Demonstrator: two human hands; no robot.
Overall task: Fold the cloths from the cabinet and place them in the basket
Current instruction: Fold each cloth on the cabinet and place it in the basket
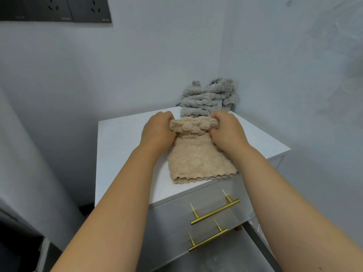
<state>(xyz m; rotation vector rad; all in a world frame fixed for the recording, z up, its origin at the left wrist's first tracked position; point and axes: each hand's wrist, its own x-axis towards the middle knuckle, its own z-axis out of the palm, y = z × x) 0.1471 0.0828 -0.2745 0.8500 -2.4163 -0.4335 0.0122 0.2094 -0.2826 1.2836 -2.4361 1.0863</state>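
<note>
The beige cloth (198, 161) lies on the white cabinet (125, 146) top, its far edge bunched up. My left hand (157, 132) and right hand (227, 132) grip that edge, fingers curled round it. A grey cloth (208, 99) sits heaped just behind.

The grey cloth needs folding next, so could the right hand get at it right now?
Probably yes: the grey cloth lies just beyond the right hand on the cabinet top with nothing between, though that hand now grips the beige cloth and must let go first.
</note>
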